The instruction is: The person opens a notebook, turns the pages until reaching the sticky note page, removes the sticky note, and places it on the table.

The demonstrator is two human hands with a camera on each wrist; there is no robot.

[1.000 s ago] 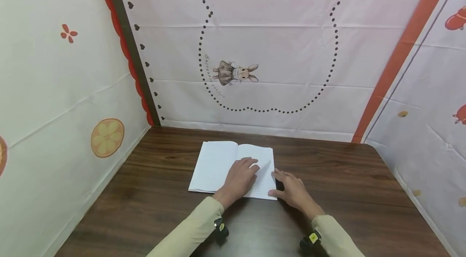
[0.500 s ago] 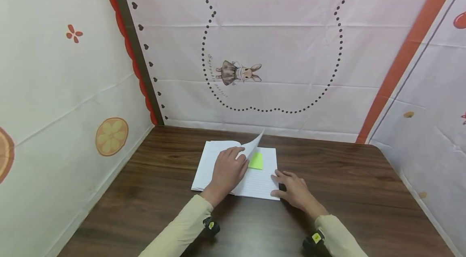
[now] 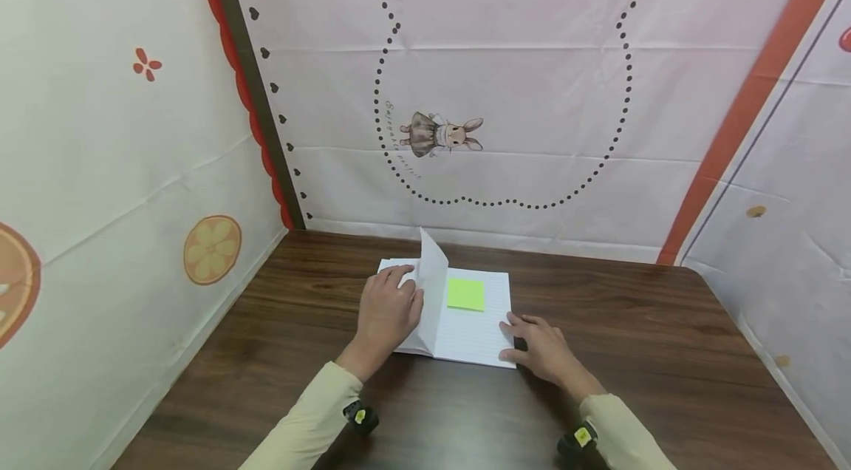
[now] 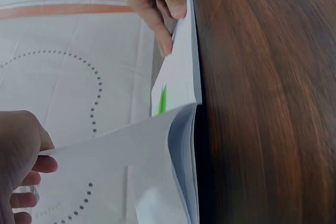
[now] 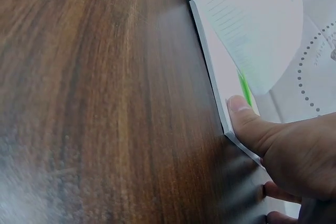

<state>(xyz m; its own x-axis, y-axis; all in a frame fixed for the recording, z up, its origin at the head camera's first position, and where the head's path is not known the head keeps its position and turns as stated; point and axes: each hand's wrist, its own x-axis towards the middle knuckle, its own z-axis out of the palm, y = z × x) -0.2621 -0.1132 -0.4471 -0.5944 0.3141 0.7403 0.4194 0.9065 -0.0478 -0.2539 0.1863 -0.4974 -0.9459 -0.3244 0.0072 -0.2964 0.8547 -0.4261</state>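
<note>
An open lined notebook (image 3: 477,341) lies on the brown wooden table. In the left wrist view, my left hand (image 4: 21,163) pinches a raised page (image 4: 123,148) between thumb and fingers. That page (image 3: 432,291) stands nearly upright over the notebook's middle in the head view. A bright green sticky note (image 3: 465,294) shows on the right-hand page. My right hand (image 3: 547,352) rests at the notebook's right edge. Its thumb (image 5: 242,107) presses on the paper near the corner, and another fingertip touches the page higher up. The left-hand pages are partly hidden behind my left hand.
The wooden table (image 3: 631,322) extends around the notebook on both sides. A printed cloth wall (image 3: 532,108) stands behind it, with further cloth walls at left (image 3: 120,159) and right (image 3: 798,159). Each wrist wears a small black camera.
My left hand has moved left, lifting the page and swinging it leftward, which uncovered the green sticky note. The right hand keeps its place at the notebook's edge; the head view has shifted slightly.
</note>
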